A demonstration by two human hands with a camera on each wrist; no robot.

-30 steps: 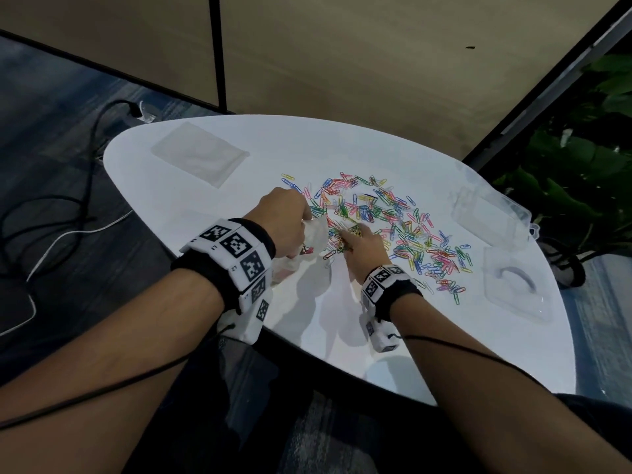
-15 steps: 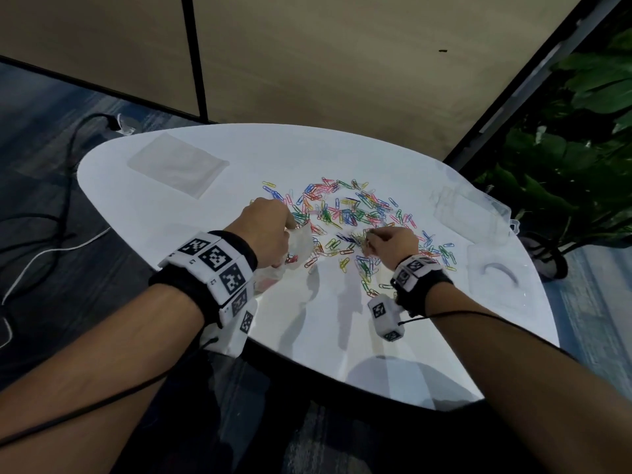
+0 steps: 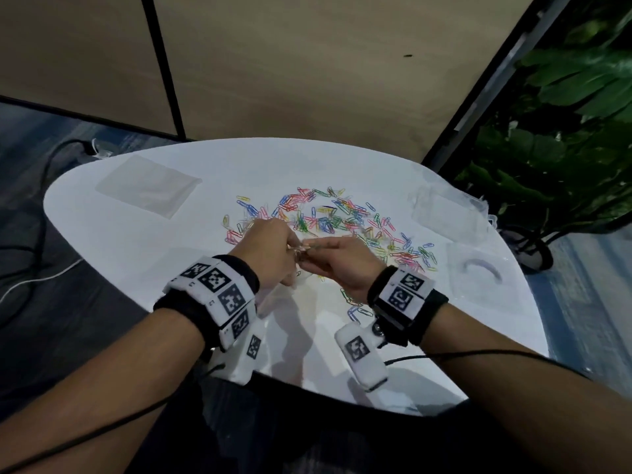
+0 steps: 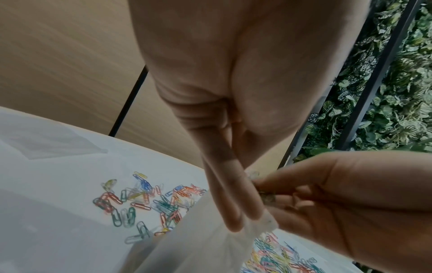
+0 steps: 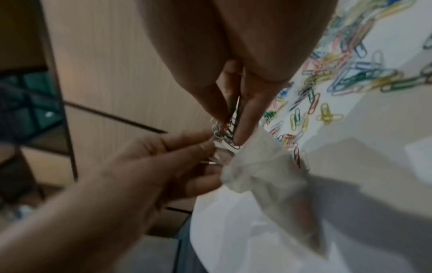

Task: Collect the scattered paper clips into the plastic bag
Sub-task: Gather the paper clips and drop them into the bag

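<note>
Coloured paper clips (image 3: 342, 217) lie scattered across the middle of the white table (image 3: 102, 241). My left hand (image 3: 292, 249) pinches the mouth of a thin clear plastic bag (image 4: 205, 245), which hangs crumpled below the fingers (image 4: 243, 216). My right hand (image 3: 313, 249) meets it just above the table and pinches a small bunch of clips (image 5: 225, 133) between thumb and fingers, right at the bag's mouth (image 5: 264, 166). In the head view both hands hide most of the bag.
A second flat clear bag (image 3: 147, 189) lies at the far left of the table. Clear plastic boxes (image 3: 448, 213) and a lid (image 3: 478, 275) sit at the right edge. A plant (image 3: 564, 131) stands beyond. Cables (image 3: 34, 275) run on the floor at left.
My right hand has left the clip pile and come left to the left hand, carrying a bunch of clips. The left hand still holds the bag.
</note>
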